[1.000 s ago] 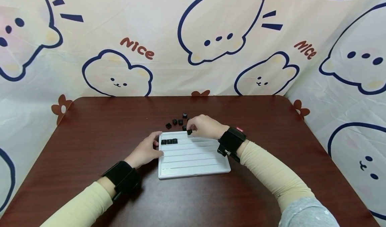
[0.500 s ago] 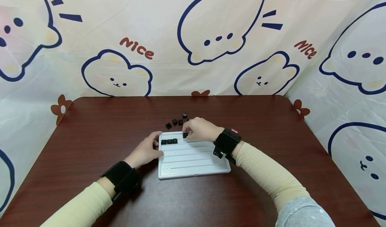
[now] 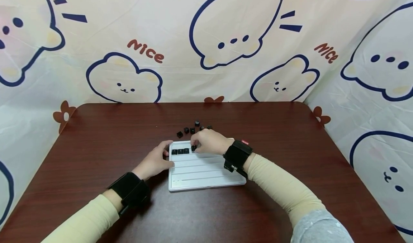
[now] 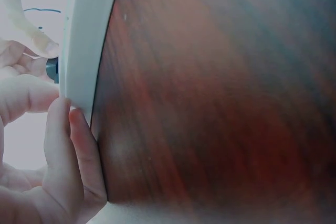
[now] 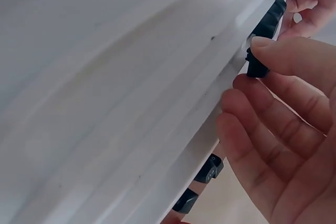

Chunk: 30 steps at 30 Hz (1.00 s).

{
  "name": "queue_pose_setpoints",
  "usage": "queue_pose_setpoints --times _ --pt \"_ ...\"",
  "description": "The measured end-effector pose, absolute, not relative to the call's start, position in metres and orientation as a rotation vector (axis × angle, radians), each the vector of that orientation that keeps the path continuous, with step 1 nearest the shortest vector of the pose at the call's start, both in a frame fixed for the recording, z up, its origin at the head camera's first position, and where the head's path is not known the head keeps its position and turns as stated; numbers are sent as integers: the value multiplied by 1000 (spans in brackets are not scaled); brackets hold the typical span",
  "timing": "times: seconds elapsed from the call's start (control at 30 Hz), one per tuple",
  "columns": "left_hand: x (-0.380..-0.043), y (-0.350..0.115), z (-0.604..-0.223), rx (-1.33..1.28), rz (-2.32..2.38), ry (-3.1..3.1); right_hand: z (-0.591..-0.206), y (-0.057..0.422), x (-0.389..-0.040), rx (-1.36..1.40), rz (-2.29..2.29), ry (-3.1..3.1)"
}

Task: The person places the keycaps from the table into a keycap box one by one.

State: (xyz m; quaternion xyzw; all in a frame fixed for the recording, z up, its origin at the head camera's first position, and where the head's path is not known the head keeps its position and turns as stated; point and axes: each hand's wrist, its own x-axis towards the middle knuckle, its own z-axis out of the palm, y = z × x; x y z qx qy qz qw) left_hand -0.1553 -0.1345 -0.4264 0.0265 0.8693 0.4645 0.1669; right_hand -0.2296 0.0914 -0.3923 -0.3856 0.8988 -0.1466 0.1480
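Leftward and slightly down the frame from where they are a second ago, the right hand (image 3: 210, 142) and the black keycap (image 3: 193, 148) it pinches now sit just to the right of the set row (image 3: 180, 151). In the right wrist view, thumb and forefinger are nearly closed on the cap, while the other fingers lie loosely bent below. Whether the cap touches the row or the ledge, I cannot tell. It looks like hard plastic: light, stiff and not easily broken, though its smooth sides may be slippery under dry fingertips. Two opposite side walls probably make the best hold, leaving the underside free. Below it, centre frame, spreads the white board (image 3: 206, 176), crossed by parallel ledges; it seems rigid and thin, fairly light, and so likely to slide if pushed, which makes its rim the place to hold. At its upper-left edge the left hand (image 3: 155, 163) does this, thumb and fingers partly spread and bent against the rim. Beyond the board's top edge, loose caps (image 3: 192, 130) lie scattered on the dark table (image 3: 129, 128), small enough to call for a fingertip pinch.
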Motion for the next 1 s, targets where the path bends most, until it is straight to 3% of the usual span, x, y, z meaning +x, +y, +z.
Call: queue_pose_setpoints --times 1.0 --pt "-156 -136 -427 83 1304 2488 -395 81 -225 -997 -470 2591"
